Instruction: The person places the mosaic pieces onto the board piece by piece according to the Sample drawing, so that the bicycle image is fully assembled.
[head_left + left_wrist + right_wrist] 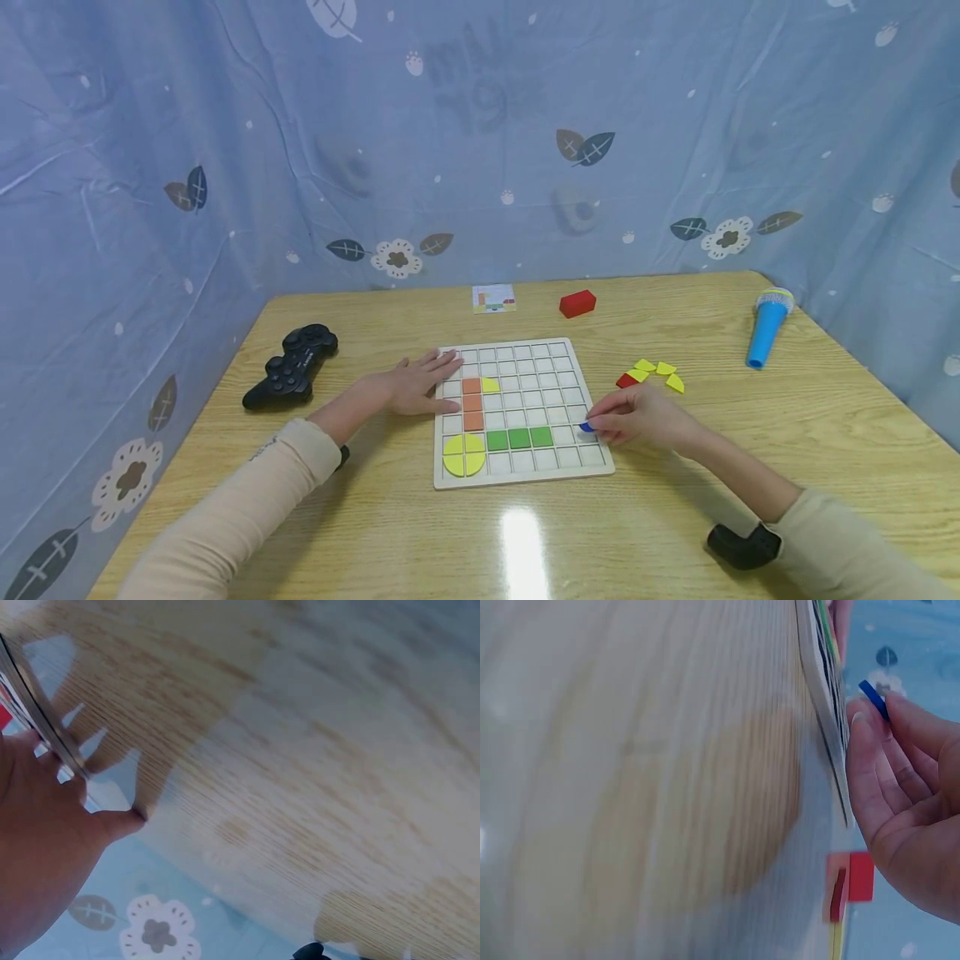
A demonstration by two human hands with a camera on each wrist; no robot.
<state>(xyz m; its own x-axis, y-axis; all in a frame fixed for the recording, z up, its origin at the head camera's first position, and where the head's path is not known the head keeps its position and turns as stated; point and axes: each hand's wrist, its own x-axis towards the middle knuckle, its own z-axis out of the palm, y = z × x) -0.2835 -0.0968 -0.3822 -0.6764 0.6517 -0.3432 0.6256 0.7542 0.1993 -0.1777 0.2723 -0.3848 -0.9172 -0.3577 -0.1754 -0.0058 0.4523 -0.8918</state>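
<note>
Clock centred on board. My left hand [420, 385] at 9 to 10 o'clock: fingers and thumb spread apart, laid over the left edge of the white grid board [525, 398]. My right hand [647, 415] at 3 to 4 o'clock: thumb and fingertips pinching a small blue piece [587, 427], which sits over the board's right part; can't tell if it touches the board.

On the board: a column of three orange squares [472, 403] around 9 o'clock, one yellow quarter piece [490, 385] right beside the top one at 10, a yellow circle [453, 465] of four quarters at 8, a row of three green squares [519, 438] at 6.

Off the board, all on the wooden table [420, 533]: loose yellow pieces [665, 368] between 2 and 3, near my right hand, with a red piece [627, 381] next to them. Red block [577, 304] at 1, printed card [493, 298] between 11 and 12, black game controller [294, 367] just past 9, blue toy microphone [765, 329] between 2 and 3, farther out. Patterned blue curtain [487, 125] behind, at 12.
</note>
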